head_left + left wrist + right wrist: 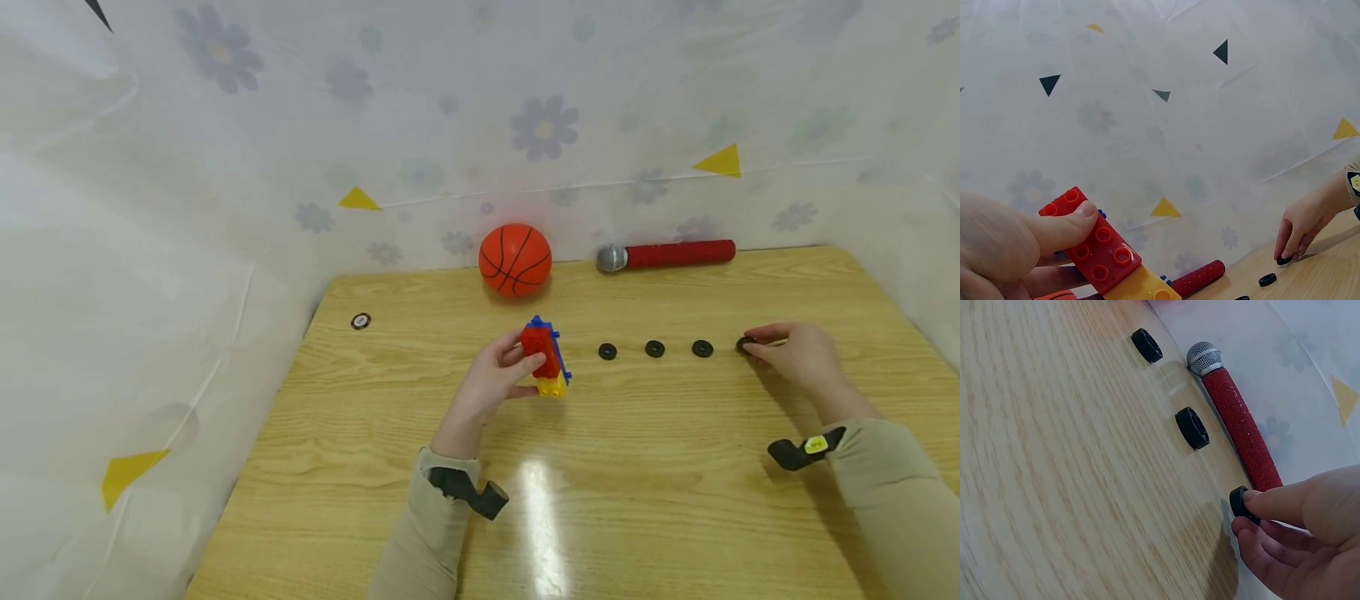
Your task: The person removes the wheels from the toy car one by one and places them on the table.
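Observation:
My left hand [491, 379] holds a small toy-brick build [542, 350] of red and yellow bricks, with blue parts and pegs along its far side. In the left wrist view the thumb presses on the studded red brick [1105, 250], above the yellow brick [1141, 286]. Over at the right, my right hand [806, 358] pinches a small black toy wheel [1241, 503] between thumb and fingers, at or just above the table. Three similar black wheels [655, 349] lie flat in a row between the two hands.
An orange toy basketball [515, 259] and a red microphone [678, 254] with a silver head sit along the table's back edge. A round black-and-white disc [361, 321] lies at the back left. White patterned sheeting [450, 125] rises behind and beside the wooden table [337, 467].

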Motion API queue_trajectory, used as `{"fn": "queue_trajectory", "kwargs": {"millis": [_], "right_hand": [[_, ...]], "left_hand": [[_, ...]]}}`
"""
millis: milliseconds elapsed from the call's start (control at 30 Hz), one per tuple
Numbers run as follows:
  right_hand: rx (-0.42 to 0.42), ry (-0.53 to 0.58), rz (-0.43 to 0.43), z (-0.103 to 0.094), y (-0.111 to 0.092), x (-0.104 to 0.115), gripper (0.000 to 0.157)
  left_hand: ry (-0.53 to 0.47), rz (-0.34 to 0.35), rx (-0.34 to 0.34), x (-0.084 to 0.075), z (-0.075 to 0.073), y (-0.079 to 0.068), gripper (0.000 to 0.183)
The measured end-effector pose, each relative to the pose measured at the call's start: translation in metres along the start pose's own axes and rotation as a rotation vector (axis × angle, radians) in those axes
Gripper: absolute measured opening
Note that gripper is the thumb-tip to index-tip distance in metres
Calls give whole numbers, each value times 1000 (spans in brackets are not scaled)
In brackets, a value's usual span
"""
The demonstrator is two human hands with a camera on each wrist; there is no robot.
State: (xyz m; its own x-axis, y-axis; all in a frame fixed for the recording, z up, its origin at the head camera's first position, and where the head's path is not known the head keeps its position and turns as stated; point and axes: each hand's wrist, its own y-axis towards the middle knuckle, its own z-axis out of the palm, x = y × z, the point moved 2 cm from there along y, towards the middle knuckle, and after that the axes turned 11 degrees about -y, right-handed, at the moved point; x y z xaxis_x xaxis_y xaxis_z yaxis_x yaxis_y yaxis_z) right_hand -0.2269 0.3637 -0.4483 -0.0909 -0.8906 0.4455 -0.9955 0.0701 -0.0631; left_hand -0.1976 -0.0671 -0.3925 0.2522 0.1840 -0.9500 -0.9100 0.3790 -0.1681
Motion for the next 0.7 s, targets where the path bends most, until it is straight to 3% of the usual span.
{"fn": "queue_trajectory", "kwargs": {"millis": [367,700], "right_hand": [[4,-21,9,2,-1,-1,40],[9,25,6,2,-1,-2,42]], "left_hand": [[11,0,3,-3,1,0,52],[-17,-16,8,0,0,1,51]]}}
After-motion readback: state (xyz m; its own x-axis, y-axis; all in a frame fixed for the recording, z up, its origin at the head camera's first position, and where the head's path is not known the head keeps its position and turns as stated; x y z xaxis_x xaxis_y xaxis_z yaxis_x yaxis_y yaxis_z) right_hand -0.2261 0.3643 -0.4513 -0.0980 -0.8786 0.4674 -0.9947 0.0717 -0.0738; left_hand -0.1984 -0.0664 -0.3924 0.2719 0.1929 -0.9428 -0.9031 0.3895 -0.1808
